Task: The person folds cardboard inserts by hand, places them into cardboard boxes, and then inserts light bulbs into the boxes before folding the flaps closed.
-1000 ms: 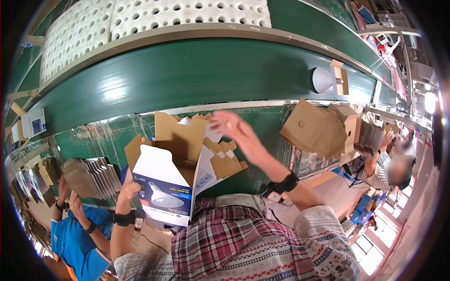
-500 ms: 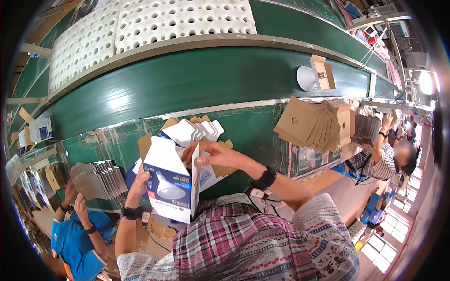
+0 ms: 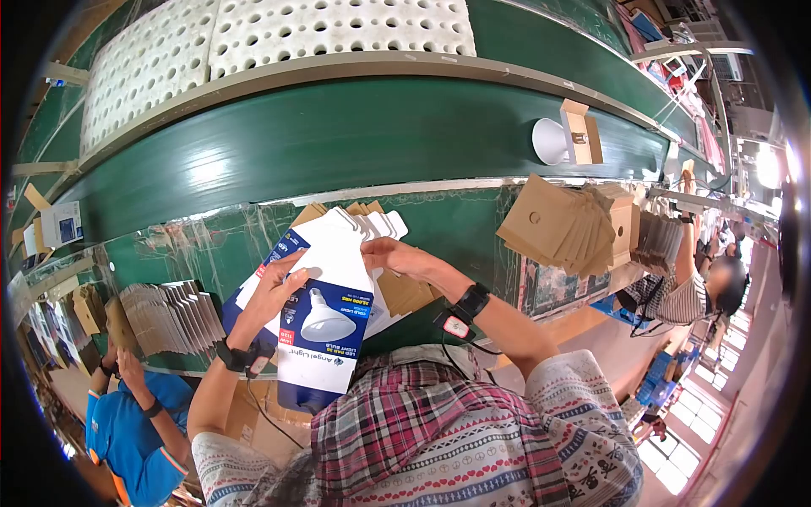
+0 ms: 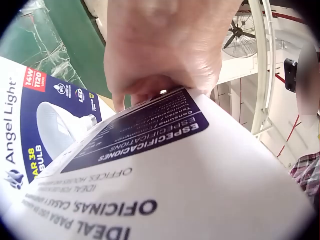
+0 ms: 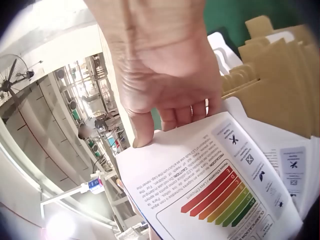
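Note:
A blue and white bulb carton [image 3: 325, 325] stands in front of the person, its printed face with a bulb picture towards the head camera. The left hand [image 3: 274, 291] grips its upper left edge, thumb on the front. In the left wrist view that hand [image 4: 165, 50] bends over the carton's top edge, above a white panel [image 4: 215, 165]. The right hand [image 3: 401, 258] pinches the upper right edge. In the right wrist view the right hand [image 5: 165, 85] has its thumb outside and fingers behind the panel with the coloured chart [image 5: 215, 200].
Flat cartons [image 3: 405, 291] lie fanned behind the carton. Brown inserts [image 3: 549, 224] are stacked to the right, grey dividers [image 3: 173, 317] to the left. A bulb [image 3: 551, 141] in an open insert rests on the green belt [image 3: 380, 127]. Other people work at both sides.
The right hand came in from beyond the carton, reached into its opening, then moved to its right edge. The left hand shifted up to the top edge. The carton's open top is no longer seen.

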Action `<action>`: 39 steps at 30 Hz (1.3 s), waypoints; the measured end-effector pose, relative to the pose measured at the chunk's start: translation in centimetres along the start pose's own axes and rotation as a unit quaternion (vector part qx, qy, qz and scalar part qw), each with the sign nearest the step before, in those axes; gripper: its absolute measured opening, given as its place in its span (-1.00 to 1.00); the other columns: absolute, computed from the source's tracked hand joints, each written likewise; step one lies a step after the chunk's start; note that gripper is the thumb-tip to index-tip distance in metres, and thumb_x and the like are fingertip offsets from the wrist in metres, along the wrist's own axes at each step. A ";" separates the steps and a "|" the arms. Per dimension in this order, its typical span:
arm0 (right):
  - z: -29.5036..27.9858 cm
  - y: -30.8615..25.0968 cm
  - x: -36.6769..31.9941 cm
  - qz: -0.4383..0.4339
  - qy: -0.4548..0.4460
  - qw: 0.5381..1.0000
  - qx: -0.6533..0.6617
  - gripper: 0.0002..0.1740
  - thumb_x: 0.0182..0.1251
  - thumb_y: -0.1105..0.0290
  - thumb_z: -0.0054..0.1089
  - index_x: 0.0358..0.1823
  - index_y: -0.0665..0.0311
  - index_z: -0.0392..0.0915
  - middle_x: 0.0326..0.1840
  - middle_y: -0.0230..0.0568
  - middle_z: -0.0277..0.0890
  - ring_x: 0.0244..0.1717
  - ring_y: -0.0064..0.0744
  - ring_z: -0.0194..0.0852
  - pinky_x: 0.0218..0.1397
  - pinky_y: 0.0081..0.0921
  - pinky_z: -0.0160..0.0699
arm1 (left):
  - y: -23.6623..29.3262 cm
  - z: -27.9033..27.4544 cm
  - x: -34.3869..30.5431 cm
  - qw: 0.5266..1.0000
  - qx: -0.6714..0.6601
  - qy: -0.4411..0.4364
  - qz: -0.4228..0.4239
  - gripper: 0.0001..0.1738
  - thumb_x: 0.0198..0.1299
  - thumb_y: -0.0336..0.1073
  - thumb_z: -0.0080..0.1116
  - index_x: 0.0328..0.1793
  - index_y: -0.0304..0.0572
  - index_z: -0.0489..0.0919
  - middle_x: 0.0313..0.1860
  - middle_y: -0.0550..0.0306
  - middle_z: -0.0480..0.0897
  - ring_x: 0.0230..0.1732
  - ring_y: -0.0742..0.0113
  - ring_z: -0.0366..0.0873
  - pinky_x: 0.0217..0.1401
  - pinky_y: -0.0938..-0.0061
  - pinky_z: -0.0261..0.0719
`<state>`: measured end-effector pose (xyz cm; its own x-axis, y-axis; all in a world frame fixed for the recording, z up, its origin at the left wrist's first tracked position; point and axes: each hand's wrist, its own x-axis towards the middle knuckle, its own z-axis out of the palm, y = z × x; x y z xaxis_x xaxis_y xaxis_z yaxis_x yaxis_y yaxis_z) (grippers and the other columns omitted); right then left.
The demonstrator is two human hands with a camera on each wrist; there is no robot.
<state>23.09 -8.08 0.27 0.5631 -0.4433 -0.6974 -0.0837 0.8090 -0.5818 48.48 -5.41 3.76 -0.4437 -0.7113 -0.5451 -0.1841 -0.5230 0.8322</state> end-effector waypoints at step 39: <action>4.9 -1.3 -2.7 -0.151 0.116 0.906 -0.378 -0.71 0.23 0.28 0.05 -0.10 0.30 0.46 -0.12 -0.17 0.37 -0.16 -0.20 0.42 -0.14 -0.34 0.41 | 1.3 2.2 0.1 0.996 -0.036 0.077 0.034 -0.60 0.00 -0.25 0.11 -0.04 -0.22 0.32 -0.07 0.12 0.29 0.10 0.27 0.23 0.25 0.41 0.06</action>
<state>25.70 -6.11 4.96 0.4732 -0.7408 -0.4768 -0.5430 0.1809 -0.8200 46.25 -5.11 5.04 -0.3116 -0.8069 -0.5019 -0.0932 -0.4997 0.8612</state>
